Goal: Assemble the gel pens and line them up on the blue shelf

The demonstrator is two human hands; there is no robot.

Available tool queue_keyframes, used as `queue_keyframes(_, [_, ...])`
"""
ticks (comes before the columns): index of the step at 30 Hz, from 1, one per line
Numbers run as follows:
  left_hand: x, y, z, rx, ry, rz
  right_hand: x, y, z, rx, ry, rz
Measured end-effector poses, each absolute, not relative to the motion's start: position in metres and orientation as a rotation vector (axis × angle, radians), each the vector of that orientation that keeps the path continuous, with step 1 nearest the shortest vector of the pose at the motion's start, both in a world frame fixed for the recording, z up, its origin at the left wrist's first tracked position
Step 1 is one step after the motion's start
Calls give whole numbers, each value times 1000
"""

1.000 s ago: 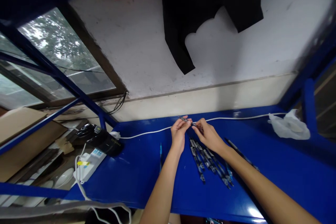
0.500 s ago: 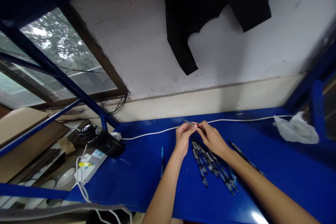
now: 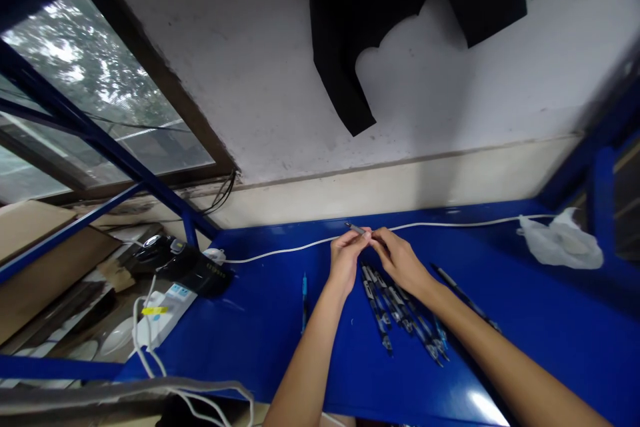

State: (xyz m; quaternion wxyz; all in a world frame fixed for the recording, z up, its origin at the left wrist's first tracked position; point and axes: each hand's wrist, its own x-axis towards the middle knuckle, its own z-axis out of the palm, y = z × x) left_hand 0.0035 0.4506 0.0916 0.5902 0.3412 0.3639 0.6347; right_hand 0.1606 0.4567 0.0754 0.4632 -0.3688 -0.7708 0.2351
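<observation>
My left hand (image 3: pixel 345 260) is closed round a grey pen (image 3: pixel 356 229), whose pointed tip sticks out to the upper left. My right hand (image 3: pixel 401 261) meets it with thumb and fingers pinched at the pen's other end, where the fingers hide most of it. Below the hands, a bunch of several dark pens (image 3: pixel 383 300) with clear parts lies on the blue tabletop (image 3: pixel 240 347). A blue-topped pen (image 3: pixel 305 297) lies apart on the left, near my left forearm. Another dark pen (image 3: pixel 463 293) rests beyond my right forearm.
A white cable (image 3: pixel 280 255) runs along the back of the tabletop. On the left are a black appliance (image 3: pixel 193 267) and a white power strip (image 3: pixel 167 317). A crumpled plastic bag (image 3: pixel 560 240) sits at the right. Blue frame bars (image 3: pixel 120 153) cross the left side.
The view has shifted slightly. The pen's tip stands out a little farther from my left hand. Both hands stay together at the pen, and the pens on the tabletop lie as before.
</observation>
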Motion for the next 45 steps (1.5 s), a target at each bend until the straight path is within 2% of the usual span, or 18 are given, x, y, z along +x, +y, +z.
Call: queue_keyframes(45, [-3,452,89,795,792,1461,161,455,81,-954,-1882,606])
